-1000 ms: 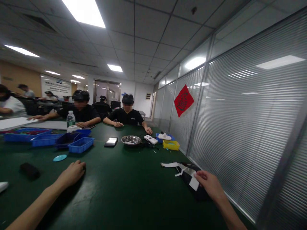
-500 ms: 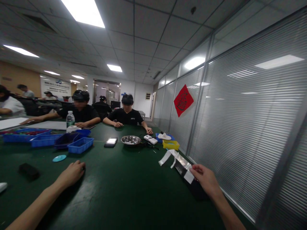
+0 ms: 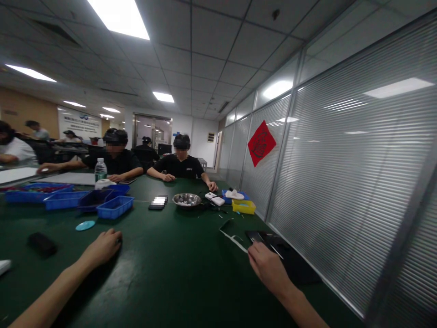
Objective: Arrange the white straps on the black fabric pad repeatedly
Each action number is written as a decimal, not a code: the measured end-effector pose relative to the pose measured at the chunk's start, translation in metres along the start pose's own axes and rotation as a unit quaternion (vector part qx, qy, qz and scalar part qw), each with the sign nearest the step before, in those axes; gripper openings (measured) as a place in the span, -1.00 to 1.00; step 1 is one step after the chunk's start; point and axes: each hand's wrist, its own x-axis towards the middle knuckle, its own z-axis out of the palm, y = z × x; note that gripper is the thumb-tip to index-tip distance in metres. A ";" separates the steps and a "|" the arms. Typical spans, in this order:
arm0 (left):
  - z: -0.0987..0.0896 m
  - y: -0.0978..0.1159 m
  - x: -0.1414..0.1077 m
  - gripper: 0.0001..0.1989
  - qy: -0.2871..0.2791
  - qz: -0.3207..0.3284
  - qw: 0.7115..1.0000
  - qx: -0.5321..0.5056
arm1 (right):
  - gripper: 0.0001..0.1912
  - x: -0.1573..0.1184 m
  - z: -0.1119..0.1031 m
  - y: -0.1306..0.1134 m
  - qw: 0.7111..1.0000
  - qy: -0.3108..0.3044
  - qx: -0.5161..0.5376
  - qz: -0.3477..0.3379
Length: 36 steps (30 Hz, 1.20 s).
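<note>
My left hand (image 3: 104,248) rests palm down on the green table (image 3: 164,269) with its fingers curled. Something dark shows at its fingertips, too small to make out. On the right, my right hand (image 3: 268,264) pinches a thin clear film strip with white edges (image 3: 235,240), which sticks out to the left above the table. Just beyond that hand lies a dark flat slab (image 3: 254,237), partly hidden by the fingers. Under and beside it a black sheet (image 3: 302,266) stretches toward the glass wall.
Blue trays (image 3: 115,207), a bottle (image 3: 100,171) and a light-blue disc (image 3: 85,225) are at left. A metal bowl (image 3: 186,200), phone (image 3: 157,203) and yellow tray (image 3: 243,207) stand farther off. A black block (image 3: 43,244) lies near my left arm. Two people sit opposite.
My right hand has moved left, swinging the film strip off the dark slab and black sheet, which now show more. My left hand has stayed put.
</note>
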 end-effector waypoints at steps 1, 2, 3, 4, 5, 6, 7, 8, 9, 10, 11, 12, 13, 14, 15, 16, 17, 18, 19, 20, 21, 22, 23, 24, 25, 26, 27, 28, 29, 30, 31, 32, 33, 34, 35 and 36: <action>0.000 0.000 0.000 -0.67 0.001 -0.001 1.000 -0.004 | -0.81 -0.002 0.000 -0.004 0.999 -0.031 0.011 -0.004; 0.000 -0.001 0.000 -0.66 0.001 -0.002 1.000 -0.008 | -0.81 -0.004 -0.001 -0.007 0.998 -0.061 0.024 -0.005; 0.001 -0.001 0.000 -0.66 0.001 -0.001 1.000 -0.013 | -0.80 -0.007 -0.001 -0.010 0.996 -0.086 0.035 -0.004; 0.001 -0.002 0.000 -0.65 0.002 0.001 1.000 -0.018 | -0.80 -0.009 -0.002 -0.013 0.993 -0.107 0.047 0.001; 0.001 -0.002 0.000 -0.65 0.002 0.002 1.000 -0.023 | -0.81 -0.011 -0.003 -0.015 0.990 -0.124 0.059 0.007; 0.002 -0.003 0.001 -0.64 0.002 0.001 1.000 -0.029 | -0.82 -0.012 -0.003 -0.017 0.987 -0.140 0.074 0.016; 0.003 -0.003 0.002 -0.64 0.002 -0.001 0.999 -0.035 | -0.85 -0.013 -0.004 -0.017 0.983 -0.155 0.090 0.026; 0.004 -0.004 0.003 -0.64 -0.001 -0.006 0.999 -0.040 | -0.86 -0.013 -0.005 -0.016 0.979 -0.166 0.108 0.041; 0.005 -0.004 0.005 -0.64 -0.005 -0.011 0.999 -0.045 | -0.86 -0.013 -0.005 -0.013 0.976 -0.169 0.123 0.059; 0.006 -0.005 0.006 -0.65 -0.006 -0.016 0.999 -0.048 | -0.82 -0.011 -0.005 -0.007 0.974 -0.162 0.133 0.083; 0.006 -0.005 0.007 -0.65 -0.006 -0.018 0.999 -0.048 | -0.78 -0.009 -0.005 0.002 0.974 -0.145 0.134 0.114; 0.007 -0.005 0.007 -0.65 -0.003 -0.017 0.999 -0.047 | -0.74 -0.006 -0.005 0.013 0.973 -0.121 0.124 0.150; 0.008 -0.005 0.007 -0.65 0.002 -0.013 0.999 -0.044 | -0.72 -0.003 -0.004 0.027 0.972 -0.093 0.102 0.191; 0.008 -0.004 0.007 -0.65 0.008 -0.007 0.999 -0.040 | -0.71 -0.001 -0.002 0.043 0.968 -0.073 0.073 0.230; 0.007 -0.003 0.006 -0.65 0.012 -0.003 0.999 -0.036 | -0.73 0.001 0.000 0.061 0.962 -0.057 0.035 0.265; 0.006 -0.002 0.005 -0.65 0.011 -0.001 0.999 -0.032 | -0.74 0.002 0.003 0.078 0.953 -0.052 -0.002 0.298; 0.005 -0.001 0.004 -0.66 0.009 -0.002 1.000 -0.029 | -0.75 0.002 0.006 0.095 0.946 -0.055 -0.018 0.320; 0.004 0.001 0.003 -0.66 0.006 -0.004 1.000 -0.027 | -0.78 0.000 0.009 0.110 0.938 -0.062 -0.026 0.339; 0.003 0.002 0.002 -0.67 0.004 -0.008 1.000 -0.027 | -0.81 -0.002 0.012 0.122 0.931 -0.074 -0.029 0.355; 0.001 0.004 0.002 -0.68 0.004 -0.011 1.000 -0.027 | -0.84 -0.004 0.015 0.133 0.926 -0.084 -0.026 0.368; 0.000 0.005 0.001 -0.69 0.004 -0.013 1.000 -0.027 | -0.86 -0.007 0.018 0.141 0.921 -0.093 -0.024 0.378; -0.001 0.006 0.001 -0.69 0.004 -0.015 1.000 -0.027 | -0.88 -0.010 0.021 0.146 0.917 -0.098 -0.023 0.387; -0.002 0.006 0.002 -0.69 0.002 -0.017 0.999 -0.027 | -0.88 -0.013 0.024 0.150 0.914 -0.100 -0.023 0.393; -0.003 0.006 0.002 -0.70 -0.002 -0.019 0.999 -0.028 | -0.88 -0.015 0.026 0.152 0.912 -0.099 -0.023 0.397; -0.004 0.006 0.002 -0.70 -0.008 -0.020 0.999 -0.028 | -0.87 -0.017 0.028 0.153 0.911 -0.098 -0.024 0.399; -0.004 0.006 0.003 -0.70 -0.015 -0.020 0.999 -0.028 | -0.86 -0.018 0.029 0.154 0.911 -0.098 -0.024 0.401; -0.005 0.005 0.003 -0.69 -0.019 -0.020 0.999 -0.026 | -0.85 -0.018 0.030 0.154 0.911 -0.097 -0.023 0.400; -0.005 0.006 0.003 -0.69 -0.020 -0.020 0.999 -0.023 | -0.85 -0.019 0.030 0.155 0.911 -0.095 -0.022 0.400; -0.006 0.006 0.003 -0.69 -0.017 -0.019 1.000 -0.019 | -0.84 -0.018 0.029 0.156 0.911 -0.093 -0.022 0.400; -0.007 0.007 0.002 -0.70 -0.012 -0.018 1.000 -0.014 | -0.83 -0.018 0.028 0.156 0.911 -0.089 -0.024 0.402; -0.007 0.008 0.001 -0.70 -0.006 -0.018 1.000 -0.010 | -0.81 -0.017 0.026 0.157 0.910 -0.084 -0.028 0.405; -0.008 0.010 0.000 -0.71 -0.002 -0.017 1.000 -0.007 | -0.78 -0.016 0.023 0.158 0.910 -0.075 -0.035 0.406; -0.010 0.012 -0.002 -0.71 0.001 -0.018 1.000 -0.005 | -0.74 -0.013 0.019 0.158 0.911 -0.059 -0.044 0.406; -0.011 0.014 -0.003 -0.72 0.002 -0.018 1.000 -0.003 | -0.69 -0.010 0.015 0.157 0.914 -0.040 -0.051 0.401; -0.012 0.016 -0.005 -0.72 0.003 -0.017 1.000 0.000 | -0.65 -0.006 0.011 0.155 0.918 -0.017 -0.055 0.391; -0.014 0.017 -0.007 -0.73 0.005 -0.017 1.000 0.003 | -0.63 -0.001 0.007 0.151 0.925 0.007 -0.054 0.377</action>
